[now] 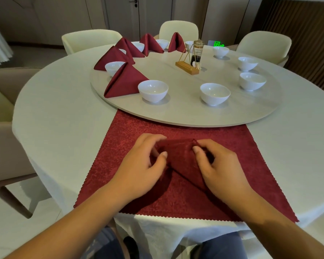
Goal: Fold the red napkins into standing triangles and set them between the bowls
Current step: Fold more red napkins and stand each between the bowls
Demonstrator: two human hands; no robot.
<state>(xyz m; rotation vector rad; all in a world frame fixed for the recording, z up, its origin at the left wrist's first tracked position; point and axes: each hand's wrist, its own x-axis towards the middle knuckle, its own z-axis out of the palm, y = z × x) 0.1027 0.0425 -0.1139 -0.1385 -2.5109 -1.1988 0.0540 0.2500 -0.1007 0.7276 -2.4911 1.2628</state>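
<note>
Currently dark red folded cloth napkin sits lower centre on red scalloped-edge cloth; left hand and right hand each pinch a flank, likely shaping it to stand. Probable slot: gap between two near white ceramic bowls on pale round turntable.

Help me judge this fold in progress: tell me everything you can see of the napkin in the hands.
The napkin is dark red cloth, folded into a raised, roughly triangular shape, partly hidden by the hands. It sits on a flat red cloth at the near edge of the table. The left hand grips its left side, the right hand its right, thumbs on the front face.
</note>
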